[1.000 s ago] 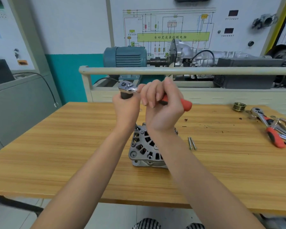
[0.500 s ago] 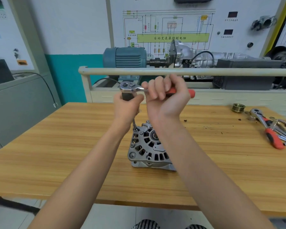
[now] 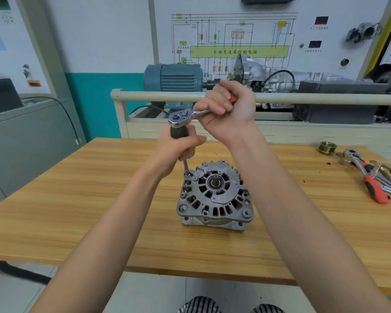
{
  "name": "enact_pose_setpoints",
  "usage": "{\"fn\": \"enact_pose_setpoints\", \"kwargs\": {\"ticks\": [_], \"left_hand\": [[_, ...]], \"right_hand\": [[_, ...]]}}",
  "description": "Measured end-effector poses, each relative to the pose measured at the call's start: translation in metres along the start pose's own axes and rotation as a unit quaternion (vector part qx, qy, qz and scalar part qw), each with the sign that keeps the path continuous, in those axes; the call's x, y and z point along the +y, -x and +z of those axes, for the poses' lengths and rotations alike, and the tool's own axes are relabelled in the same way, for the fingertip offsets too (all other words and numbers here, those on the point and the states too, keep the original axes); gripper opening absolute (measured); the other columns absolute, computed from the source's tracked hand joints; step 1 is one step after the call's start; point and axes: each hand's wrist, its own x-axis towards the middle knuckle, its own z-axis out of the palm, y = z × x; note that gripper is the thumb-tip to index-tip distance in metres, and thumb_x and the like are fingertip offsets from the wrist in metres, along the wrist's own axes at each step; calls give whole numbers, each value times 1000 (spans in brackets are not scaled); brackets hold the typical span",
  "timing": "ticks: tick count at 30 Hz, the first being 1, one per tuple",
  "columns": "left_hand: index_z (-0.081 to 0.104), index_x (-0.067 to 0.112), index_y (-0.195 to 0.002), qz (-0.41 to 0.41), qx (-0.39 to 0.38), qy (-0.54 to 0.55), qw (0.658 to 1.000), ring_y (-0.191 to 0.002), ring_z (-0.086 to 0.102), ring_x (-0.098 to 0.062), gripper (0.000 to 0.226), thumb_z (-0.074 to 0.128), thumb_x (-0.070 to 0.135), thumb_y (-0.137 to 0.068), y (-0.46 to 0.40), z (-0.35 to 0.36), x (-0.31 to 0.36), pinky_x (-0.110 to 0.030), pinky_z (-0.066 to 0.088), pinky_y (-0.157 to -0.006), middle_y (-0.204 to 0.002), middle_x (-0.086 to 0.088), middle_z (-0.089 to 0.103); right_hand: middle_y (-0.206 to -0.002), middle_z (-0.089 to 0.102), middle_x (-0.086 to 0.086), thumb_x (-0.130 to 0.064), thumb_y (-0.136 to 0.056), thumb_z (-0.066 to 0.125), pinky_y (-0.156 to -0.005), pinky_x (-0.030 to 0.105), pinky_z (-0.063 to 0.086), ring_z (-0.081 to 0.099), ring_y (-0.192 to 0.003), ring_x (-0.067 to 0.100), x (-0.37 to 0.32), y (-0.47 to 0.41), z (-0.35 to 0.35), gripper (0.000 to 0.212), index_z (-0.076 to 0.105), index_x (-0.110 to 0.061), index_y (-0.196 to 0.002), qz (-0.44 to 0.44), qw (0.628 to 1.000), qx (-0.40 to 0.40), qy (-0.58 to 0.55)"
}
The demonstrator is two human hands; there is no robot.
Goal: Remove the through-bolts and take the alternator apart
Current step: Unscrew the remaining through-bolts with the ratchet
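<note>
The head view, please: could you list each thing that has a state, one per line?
Alternator: upright on the table, housing still together.
Ratchet: socket seated on a bolt at the alternator's far left corner.
Extension handle: gripped by the left hand.
Right hand: curled round the ratchet's red grip.
Second ratchet: lying unused at the table's right.
Pulley: off, resting on the table.

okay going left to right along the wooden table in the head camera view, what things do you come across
Left hand gripping the extension handle → alternator → brass-coloured pulley → red-handled ratchet among loose tools at the right edge.
</note>
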Motion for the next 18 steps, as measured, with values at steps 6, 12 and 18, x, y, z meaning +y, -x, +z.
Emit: {"fn": "enact_pose_setpoints", "kwargs": {"ticks": [6, 12, 18], "left_hand": [[42, 14, -55, -1, 229, -21, 973, -42, 33, -10, 29, 59, -1, -73, -1, 15, -7, -21, 28, -46, -45, 6, 39], [45, 10, -64, 48, 334, 8, 941, -56, 39, -19, 23, 59, -1, -78, -1, 26, -10, -30, 32, -52, -56, -5, 45], [41, 15, -50, 12, 156, -22, 987, -38, 30, -9, 37, 61, -5, -74, 2, 10, -7, -18, 27, -41, -41, 7, 35]], "right_hand": [[-37, 27, -3, -12, -93, 36, -51, 26, 41, 28, -35, 14, 36, 26, -4, 50, 36, -16, -43, -183, 983, 5, 31], [-41, 32, 2, -10, -83, 39, -62, 33, 41, 34, -43, 18, 67, 43, -5, 30, 37, -17, -54, -320, 935, -67, 139], [-32, 23, -4, -13, -84, 36, -44, 22, 36, 24, -30, 12, 11, 12, -2, 46, 35, -15, -38, -60, 998, -18, 11]]}}
